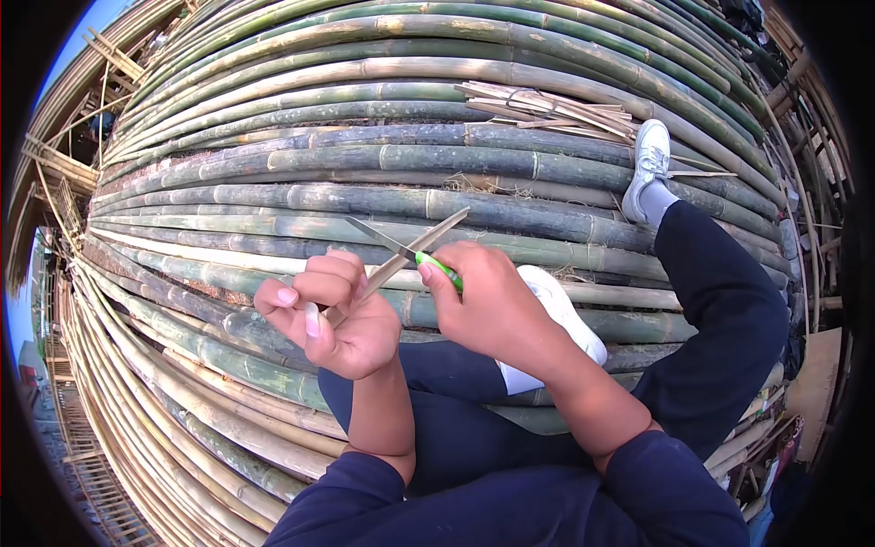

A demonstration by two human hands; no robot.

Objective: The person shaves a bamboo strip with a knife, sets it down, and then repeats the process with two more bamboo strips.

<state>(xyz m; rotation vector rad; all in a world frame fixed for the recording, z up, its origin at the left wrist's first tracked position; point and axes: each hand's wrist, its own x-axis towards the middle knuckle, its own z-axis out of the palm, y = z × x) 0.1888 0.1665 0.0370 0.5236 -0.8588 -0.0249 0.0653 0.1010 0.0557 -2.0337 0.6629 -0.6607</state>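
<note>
My right hand is closed round the green handle of a knife. The knife's blade points up and left and crosses over a thin bamboo strip. My left hand has its fingers curled round the lower end of that strip, palm turned up. From there the strip slants up and right past the blade. Both hands are above the bamboo poles, close to each other. Part of the strip inside my left hand is hidden by the fingers.
A tied bundle of split bamboo sticks lies on the poles at the upper middle. My legs are stretched and bent over the poles, with a white shoe at the right and another behind my right hand. Bamboo frames stand at the left.
</note>
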